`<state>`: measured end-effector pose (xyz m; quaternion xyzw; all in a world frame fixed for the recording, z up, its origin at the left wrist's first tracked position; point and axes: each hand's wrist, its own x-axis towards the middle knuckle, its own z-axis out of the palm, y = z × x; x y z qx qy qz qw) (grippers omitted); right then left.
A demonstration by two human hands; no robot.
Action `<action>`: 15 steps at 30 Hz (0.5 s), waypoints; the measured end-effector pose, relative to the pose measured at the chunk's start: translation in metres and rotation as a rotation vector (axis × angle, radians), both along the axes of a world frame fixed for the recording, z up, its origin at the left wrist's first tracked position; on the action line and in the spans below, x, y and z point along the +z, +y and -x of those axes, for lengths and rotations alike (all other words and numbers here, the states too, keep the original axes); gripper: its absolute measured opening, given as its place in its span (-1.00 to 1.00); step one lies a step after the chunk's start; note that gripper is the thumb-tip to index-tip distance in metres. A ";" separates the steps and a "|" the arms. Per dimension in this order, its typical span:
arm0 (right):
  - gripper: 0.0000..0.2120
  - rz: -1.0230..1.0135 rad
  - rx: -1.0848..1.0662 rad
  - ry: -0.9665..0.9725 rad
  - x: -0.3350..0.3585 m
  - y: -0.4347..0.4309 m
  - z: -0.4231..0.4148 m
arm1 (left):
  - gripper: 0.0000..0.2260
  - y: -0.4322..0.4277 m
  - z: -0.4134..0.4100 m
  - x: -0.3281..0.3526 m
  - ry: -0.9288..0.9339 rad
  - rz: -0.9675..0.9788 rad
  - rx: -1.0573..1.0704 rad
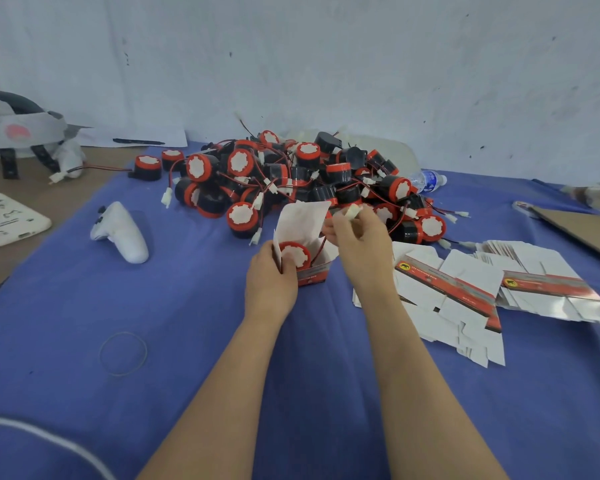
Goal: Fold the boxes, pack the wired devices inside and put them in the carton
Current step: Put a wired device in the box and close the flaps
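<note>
My left hand [271,278] grips a small folded box [314,271], red and white, with its white lid flap [303,221] standing up. A black-and-red round device [294,254] sits inside the box, white face up. My right hand [357,233] pinches the white connector [353,212] at the end of that device's red wire, just above the box. A big pile of the same wired devices [291,178] lies behind the box. Flat unfolded boxes [465,292] lie spread to the right.
A blue cloth [153,375] covers the table. On it lie a white controller [122,232], a rubber band [123,353] and a water bottle [428,180]. A brown cardboard sheet [582,226] is at the right edge, a headset [21,133] at the far left.
</note>
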<state>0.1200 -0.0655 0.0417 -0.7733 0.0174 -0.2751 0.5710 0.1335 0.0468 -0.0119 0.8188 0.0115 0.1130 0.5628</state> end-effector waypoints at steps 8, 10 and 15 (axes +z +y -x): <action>-0.49 0.006 -0.235 0.206 -0.006 -0.021 -0.007 | -0.72 -0.002 0.001 0.000 -0.009 -0.021 0.030; -0.60 -0.026 -0.225 0.185 -0.007 -0.024 -0.009 | -0.71 -0.002 0.002 0.000 -0.017 -0.013 0.028; -0.81 -0.283 -0.238 0.019 -0.012 -0.018 -0.009 | -0.75 -0.003 0.004 0.000 -0.044 -0.014 -0.005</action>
